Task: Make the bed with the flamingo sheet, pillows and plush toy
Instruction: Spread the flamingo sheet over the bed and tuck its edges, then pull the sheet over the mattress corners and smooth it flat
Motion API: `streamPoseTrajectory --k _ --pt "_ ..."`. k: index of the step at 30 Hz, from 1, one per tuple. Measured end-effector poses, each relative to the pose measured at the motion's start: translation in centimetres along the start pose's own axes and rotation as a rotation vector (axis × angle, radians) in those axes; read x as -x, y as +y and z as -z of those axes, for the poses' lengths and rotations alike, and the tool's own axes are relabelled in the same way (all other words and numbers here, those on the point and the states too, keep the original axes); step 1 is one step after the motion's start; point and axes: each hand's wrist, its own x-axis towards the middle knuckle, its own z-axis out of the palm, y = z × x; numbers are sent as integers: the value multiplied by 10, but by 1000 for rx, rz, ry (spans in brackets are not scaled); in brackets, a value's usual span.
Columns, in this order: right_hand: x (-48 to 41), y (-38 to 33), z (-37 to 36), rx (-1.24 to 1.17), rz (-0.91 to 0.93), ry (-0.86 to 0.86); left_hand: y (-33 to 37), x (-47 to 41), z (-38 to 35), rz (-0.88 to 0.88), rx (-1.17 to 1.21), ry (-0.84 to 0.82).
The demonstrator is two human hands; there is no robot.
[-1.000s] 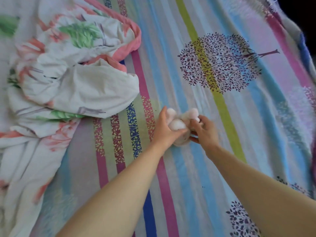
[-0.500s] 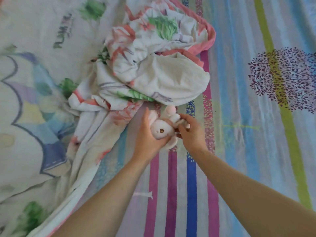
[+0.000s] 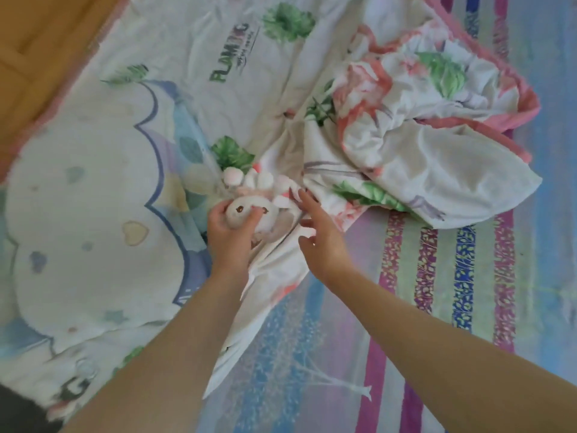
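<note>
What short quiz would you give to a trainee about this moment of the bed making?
1. True or false: the right hand grips the plush toy.
2. The flamingo sheet lies: A) spread flat, B) bunched up, C) neatly folded.
3. Fill in: the left hand holds the toy by its ____.
Key: 1 false, it is open beside the toy; 2 B; 3 head.

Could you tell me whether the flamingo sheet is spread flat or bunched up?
Bunched up on the right: the flamingo sheet lies in a crumpled heap over the striped bedsheet; its left part lies flatter.
</note>
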Motion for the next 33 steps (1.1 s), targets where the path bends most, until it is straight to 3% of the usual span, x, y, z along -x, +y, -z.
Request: streamPoseTrajectory --k 3,6,10,12,15,23,33 --pt "-20 -8 -24 26 -8 23 14 -42 12 41 107 127" --pt "-33 -13 -35 38 -47 62 27 -77 11 58 174 147" --pt "-45 -13 -41 38 -95 87 35 -116 7 181 259 18" --pt "-45 -9 -39 31 -136 129 28 -118 9 148 83 25" --pt "-39 2 -38 28 -186 153 1 -93 10 26 -308 9" --pt "9 41 -20 -28 -315 168 -45 -3 -2 44 -334 -191" --pt "119 70 89 -24 -389 246 -47 140 -63 -69 -412 -463"
